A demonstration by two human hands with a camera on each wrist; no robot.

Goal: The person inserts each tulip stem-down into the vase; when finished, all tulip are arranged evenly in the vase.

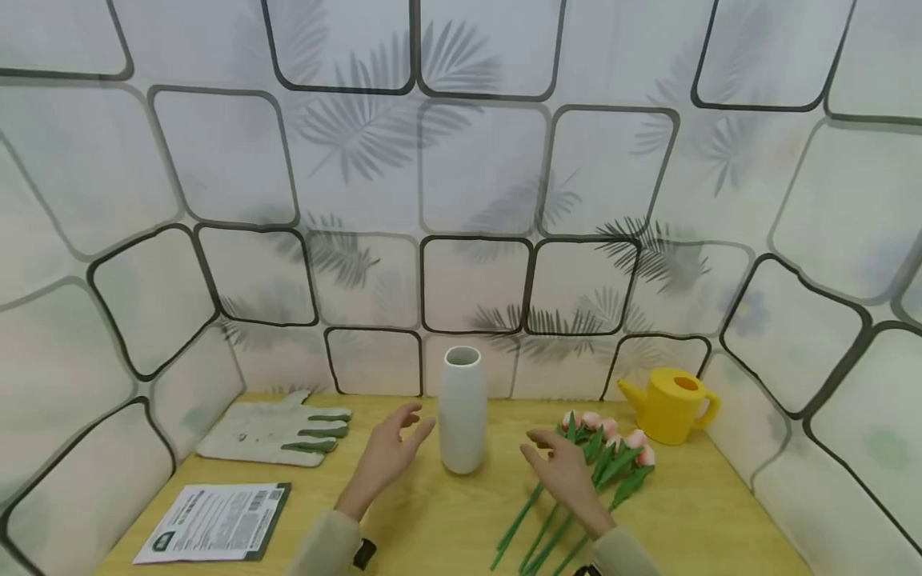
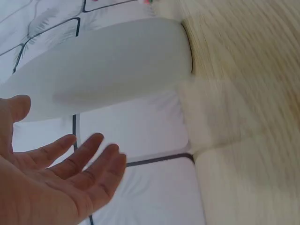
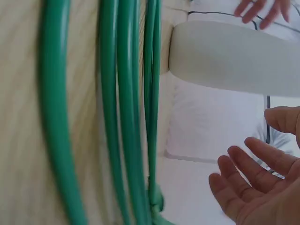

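A tall white vase [image 1: 463, 416] stands upright on the wooden table, its round mouth facing up. To its left is my left hand [image 1: 389, 450], fingers relaxed and apart from the vase. In the left wrist view that hand [image 2: 65, 183] shows its palm with nothing in it, below the vase [image 2: 112, 70]. My right hand [image 1: 565, 476] hovers to the vase's right, above the green stems of pink artificial tulips [image 1: 608, 464]. In the right wrist view the fingers of the right hand [image 3: 262, 183] are spread loosely, holding nothing, beside the stems [image 3: 124, 93].
A yellow watering can [image 1: 668, 406] stands at the back right. On the left lie pale gloves with green fingertips [image 1: 270, 432] and a printed packet or sheet [image 1: 214, 522]. Patterned cloth walls [image 1: 475, 284] enclose the table's back and sides.
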